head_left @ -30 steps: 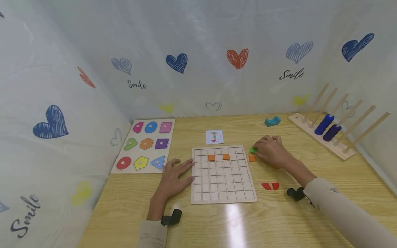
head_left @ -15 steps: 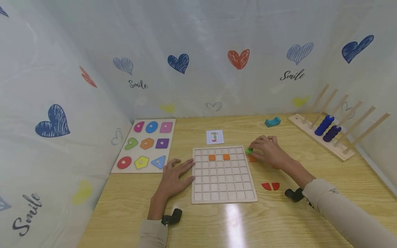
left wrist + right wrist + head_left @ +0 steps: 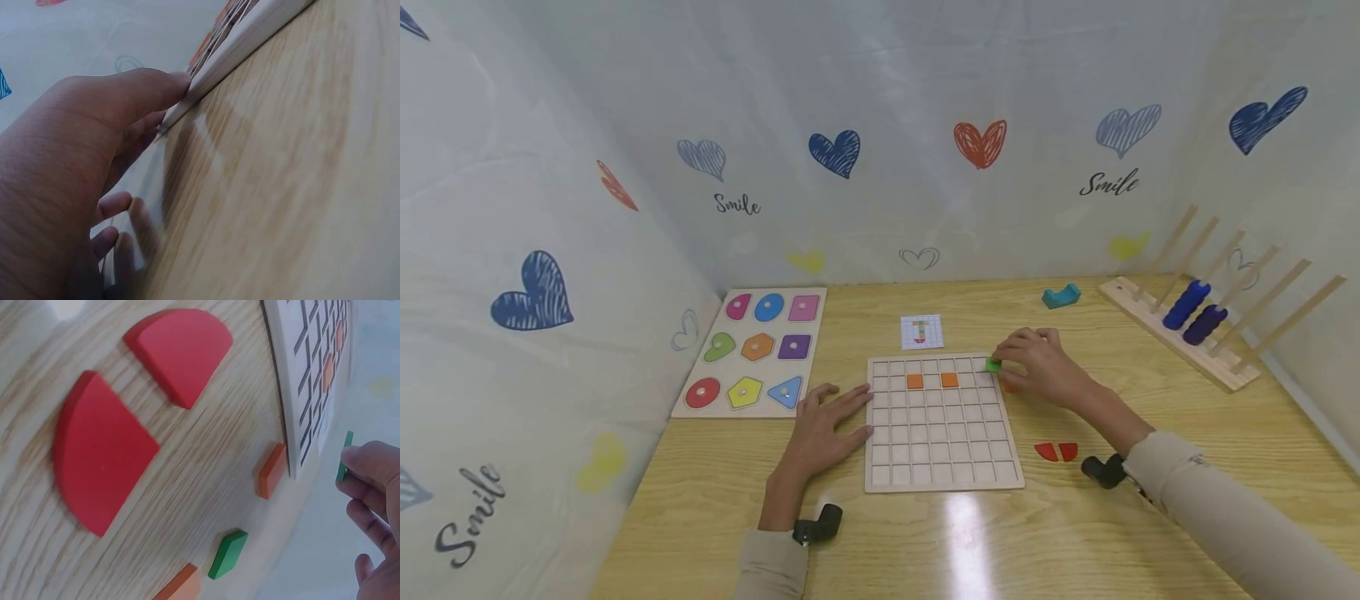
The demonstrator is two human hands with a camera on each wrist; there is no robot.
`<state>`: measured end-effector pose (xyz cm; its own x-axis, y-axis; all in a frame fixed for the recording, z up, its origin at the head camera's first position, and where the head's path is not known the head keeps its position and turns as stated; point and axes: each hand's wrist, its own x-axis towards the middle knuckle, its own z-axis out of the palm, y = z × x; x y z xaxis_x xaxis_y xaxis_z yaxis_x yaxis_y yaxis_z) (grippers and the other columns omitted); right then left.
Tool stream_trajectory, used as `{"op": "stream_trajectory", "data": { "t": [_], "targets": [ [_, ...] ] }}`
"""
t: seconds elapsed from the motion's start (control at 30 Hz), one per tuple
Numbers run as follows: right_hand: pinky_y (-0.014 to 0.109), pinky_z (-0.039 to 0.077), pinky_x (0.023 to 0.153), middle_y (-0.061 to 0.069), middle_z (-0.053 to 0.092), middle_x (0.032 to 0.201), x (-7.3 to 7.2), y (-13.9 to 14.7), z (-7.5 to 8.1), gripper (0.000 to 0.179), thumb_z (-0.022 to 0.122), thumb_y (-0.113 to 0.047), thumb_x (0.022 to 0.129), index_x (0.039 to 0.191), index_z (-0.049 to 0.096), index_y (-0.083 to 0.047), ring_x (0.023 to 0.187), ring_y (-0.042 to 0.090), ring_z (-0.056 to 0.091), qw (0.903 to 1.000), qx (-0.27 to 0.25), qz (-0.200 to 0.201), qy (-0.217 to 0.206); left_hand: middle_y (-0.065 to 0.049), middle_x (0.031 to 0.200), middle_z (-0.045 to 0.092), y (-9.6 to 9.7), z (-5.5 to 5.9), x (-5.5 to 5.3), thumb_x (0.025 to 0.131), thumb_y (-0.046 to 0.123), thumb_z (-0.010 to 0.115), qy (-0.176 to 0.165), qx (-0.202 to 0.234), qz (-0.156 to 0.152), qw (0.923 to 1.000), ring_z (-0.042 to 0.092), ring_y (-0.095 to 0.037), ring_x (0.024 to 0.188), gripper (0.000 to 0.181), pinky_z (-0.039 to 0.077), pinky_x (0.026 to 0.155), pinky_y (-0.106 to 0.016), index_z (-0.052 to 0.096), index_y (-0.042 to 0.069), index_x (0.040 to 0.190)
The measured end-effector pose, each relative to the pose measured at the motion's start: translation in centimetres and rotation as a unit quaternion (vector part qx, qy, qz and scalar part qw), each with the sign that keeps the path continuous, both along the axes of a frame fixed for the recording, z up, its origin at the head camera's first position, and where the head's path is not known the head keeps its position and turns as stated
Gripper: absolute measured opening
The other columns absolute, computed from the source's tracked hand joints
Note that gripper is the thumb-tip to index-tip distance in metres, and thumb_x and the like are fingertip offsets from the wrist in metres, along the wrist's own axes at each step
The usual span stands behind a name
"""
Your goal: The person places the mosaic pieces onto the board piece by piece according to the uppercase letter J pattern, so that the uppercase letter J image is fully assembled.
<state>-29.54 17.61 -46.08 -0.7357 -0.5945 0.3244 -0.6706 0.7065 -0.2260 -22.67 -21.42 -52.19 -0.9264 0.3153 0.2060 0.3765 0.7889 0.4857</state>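
Note:
My right hand [image 3: 1047,367] pinches a green square tile [image 3: 993,365] between thumb and fingers, above the upper right corner of the white grid board [image 3: 946,433]. The right wrist view shows that green tile edge-on, held off the table. Two orange square tiles [image 3: 914,381] sit in cells of an upper row of the board. My left hand [image 3: 822,432] rests beside the board, thumb and fingertips touching its left edge, with nothing gripped. In the right wrist view, an orange tile [image 3: 272,471], another green tile [image 3: 229,554] and a further orange tile [image 3: 181,585] lie on the table.
Two red quarter-circle pieces [image 3: 1057,452] lie right of the board. Behind it is a small pattern card [image 3: 922,332]. A shape puzzle [image 3: 752,358] stands at left. At far right are a wooden peg rack [image 3: 1180,333] and a teal curved block [image 3: 1062,296].
My right hand has moved left with the green tile, from the table beside the board to over its upper right corner. My left hand has stayed at the board's edge.

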Motion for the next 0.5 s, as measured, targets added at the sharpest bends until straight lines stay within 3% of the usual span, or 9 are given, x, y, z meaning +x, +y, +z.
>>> {"op": "stream_trajectory", "data": {
  "t": [0.5],
  "targets": [
    [0.056, 0.028, 0.091, 0.007, 0.071, 0.112, -0.2, -1.8, 0.4, 0.022, 0.078, -0.009, 0.086, 0.108, 0.076, -0.007, 0.111, 0.028, 0.054, 0.9998, 0.006, 0.013, -0.016, 0.019, 0.149, 0.047, 0.0, 0.0, -0.1, 0.091, 0.048, 0.065, 0.005, -0.002, -0.007, 1.0000, 0.034, -0.028, 0.135, 0.054, 0.026, 0.102, -0.054, 0.059, 0.031, 0.142]
  ]
}}
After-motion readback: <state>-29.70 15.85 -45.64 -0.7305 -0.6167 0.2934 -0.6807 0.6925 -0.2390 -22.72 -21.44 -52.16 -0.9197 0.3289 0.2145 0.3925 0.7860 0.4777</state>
